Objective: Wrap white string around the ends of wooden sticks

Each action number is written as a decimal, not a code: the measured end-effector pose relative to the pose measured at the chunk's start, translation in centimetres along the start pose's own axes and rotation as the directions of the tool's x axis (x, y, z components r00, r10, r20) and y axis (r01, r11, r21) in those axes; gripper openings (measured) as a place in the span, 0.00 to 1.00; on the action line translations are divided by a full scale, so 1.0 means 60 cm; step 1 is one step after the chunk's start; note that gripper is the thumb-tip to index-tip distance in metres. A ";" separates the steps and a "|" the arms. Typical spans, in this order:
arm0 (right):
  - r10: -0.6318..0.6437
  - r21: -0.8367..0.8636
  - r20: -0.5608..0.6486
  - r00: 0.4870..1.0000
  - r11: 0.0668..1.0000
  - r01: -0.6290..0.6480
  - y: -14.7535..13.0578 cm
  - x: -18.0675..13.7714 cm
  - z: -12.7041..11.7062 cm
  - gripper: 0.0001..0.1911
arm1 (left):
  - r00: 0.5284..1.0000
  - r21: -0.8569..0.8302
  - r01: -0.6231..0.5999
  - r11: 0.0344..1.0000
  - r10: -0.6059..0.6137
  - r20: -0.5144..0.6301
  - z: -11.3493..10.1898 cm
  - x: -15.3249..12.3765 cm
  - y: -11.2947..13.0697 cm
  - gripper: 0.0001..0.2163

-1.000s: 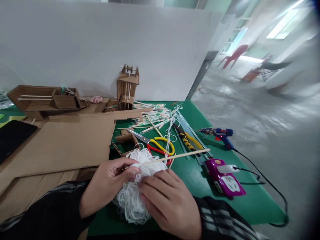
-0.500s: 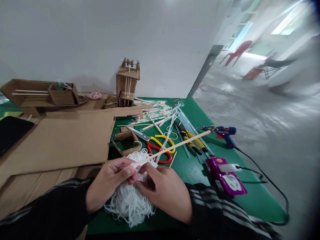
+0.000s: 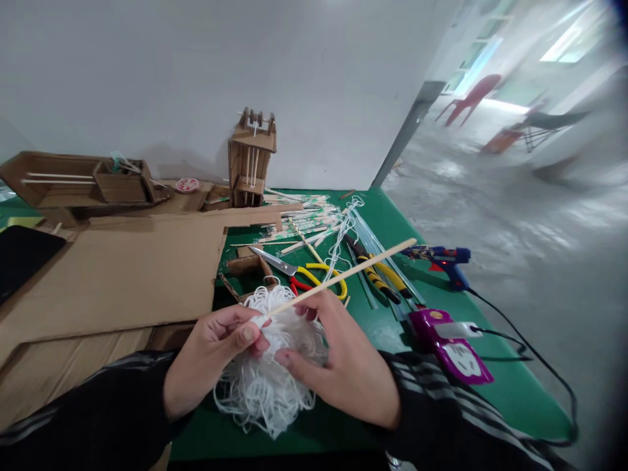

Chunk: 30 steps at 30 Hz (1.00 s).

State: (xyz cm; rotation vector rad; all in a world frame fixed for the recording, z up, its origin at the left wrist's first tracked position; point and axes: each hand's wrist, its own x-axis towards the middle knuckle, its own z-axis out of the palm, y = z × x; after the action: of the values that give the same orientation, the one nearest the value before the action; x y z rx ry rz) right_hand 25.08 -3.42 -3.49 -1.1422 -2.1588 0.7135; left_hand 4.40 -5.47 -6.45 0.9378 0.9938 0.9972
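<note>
My left hand (image 3: 209, 360) pinches the lower end of a pale wooden stick (image 3: 348, 276), where white string is wrapped around it. From there the stick slants up to the right. Below it hangs or lies a big loose bundle of white string (image 3: 269, 396); I cannot tell how much of it rests on the table. My right hand (image 3: 348, 363) is beside the bundle's right side, thumb and fingers apart, with nothing visibly gripped. Behind the stick are scissors (image 3: 280, 262) with a yellow and a red handle, the red one partly hidden.
Black-and-yellow pliers (image 3: 375, 278), a blue glue gun (image 3: 444, 258) and a purple box (image 3: 449, 347) with a plugged-in cable lie right. Wrapped sticks (image 3: 304, 219) are scattered behind. Cardboard (image 3: 142, 268) covers the left; a cardboard tower (image 3: 252, 160) stands at the back.
My right hand has let go near the wrapped end and moved right, its fingers spreading. The stick's far end has tilted up slightly. The string bundle has shifted a little right.
</note>
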 end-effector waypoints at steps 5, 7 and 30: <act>-0.034 -0.029 0.148 0.988 0.999 0.038 0.011 0.011 0.015 0.12 | 1.000 0.059 0.022 0.998 -0.022 0.015 0.000 0.003 -0.001 0.14; -0.002 -0.030 0.177 0.984 1.000 0.007 0.017 0.011 0.026 0.09 | 1.000 0.140 0.010 0.990 -0.014 0.028 -0.001 0.003 -0.001 0.13; 0.143 0.305 0.119 0.983 0.936 -0.173 0.027 0.011 0.026 0.03 | 0.984 0.851 -0.173 0.495 0.133 0.123 0.009 -0.043 0.029 0.06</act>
State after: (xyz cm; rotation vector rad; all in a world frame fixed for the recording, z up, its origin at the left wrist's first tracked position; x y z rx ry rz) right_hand 24.57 -2.34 -5.50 -1.1358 -1.9503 1.1597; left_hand 3.94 -7.56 -4.10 1.9135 1.4277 0.5579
